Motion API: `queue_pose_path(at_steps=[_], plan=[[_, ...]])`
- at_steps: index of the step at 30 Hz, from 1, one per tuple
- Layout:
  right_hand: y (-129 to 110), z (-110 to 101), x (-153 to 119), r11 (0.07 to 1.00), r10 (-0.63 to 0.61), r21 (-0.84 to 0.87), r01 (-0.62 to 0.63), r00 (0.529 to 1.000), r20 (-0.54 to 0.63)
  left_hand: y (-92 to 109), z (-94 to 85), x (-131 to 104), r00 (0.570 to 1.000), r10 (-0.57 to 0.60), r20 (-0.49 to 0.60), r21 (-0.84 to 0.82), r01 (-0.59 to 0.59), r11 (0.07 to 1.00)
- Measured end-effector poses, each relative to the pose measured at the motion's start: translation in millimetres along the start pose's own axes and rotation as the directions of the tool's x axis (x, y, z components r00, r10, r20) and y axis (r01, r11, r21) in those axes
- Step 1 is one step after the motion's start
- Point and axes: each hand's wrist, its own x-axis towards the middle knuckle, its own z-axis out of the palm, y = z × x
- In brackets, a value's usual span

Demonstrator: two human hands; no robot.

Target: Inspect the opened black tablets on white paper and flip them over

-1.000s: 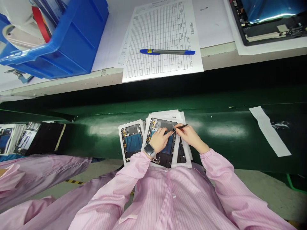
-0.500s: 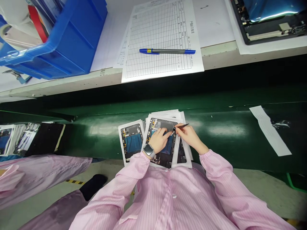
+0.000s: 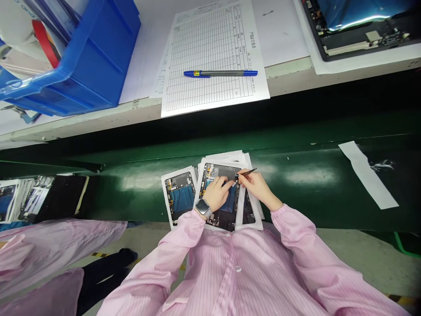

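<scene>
An opened tablet [image 3: 226, 218], its battery and circuit parts exposed, lies on white sheets on top of a stack in front of me. My left hand [image 3: 217, 193], wearing a watch, rests over it with fingers stretched out, the fingertips reaching toward the tablet's upper right edge. My right hand [image 3: 252, 183] is closed around slim dark tweezers [image 3: 251, 170], their tips hidden at that edge beside my left fingertips. Whether the left fingers pinch a small part is too tiny to make out. Another opened tablet [image 3: 180, 193] lies to the left on white paper.
Above the green bench [image 3: 296, 193] runs a shelf with a blue bin [image 3: 98, 57], a printed form [image 3: 210, 94], a pen [image 3: 223, 73] and another opened tablet [image 3: 348, 50]. A paper strip [image 3: 368, 173] lies right. A person's sleeve [image 3: 66, 237] and stacked tablets [image 3: 19, 197] are left.
My view has shifted slightly. Both hands keep nearly the same place and hold over the tablet. At the lower left, the other person's leg has moved.
</scene>
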Motion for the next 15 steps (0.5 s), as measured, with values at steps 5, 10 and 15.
queue_pose_path(at_steps=[5,10,15], plan=[[2.4,1.2,2.9,0.999,0.030,0.027,-0.029,1.000,-0.009,3.9,-1.4,5.6,1.000,-0.018,0.008,0.013,0.017,1.000],[3.9,3.8,2.8,0.997,0.072,0.036,-0.071,0.997,-0.034,5.1,-2.6,7.7,0.999,-0.032,0.011,0.026,0.031,0.999],[2.7,6.5,2.0,0.993,0.111,0.036,-0.109,0.992,-0.063,3.6,-2.9,5.3,0.999,-0.031,0.009,0.018,0.031,0.999]])
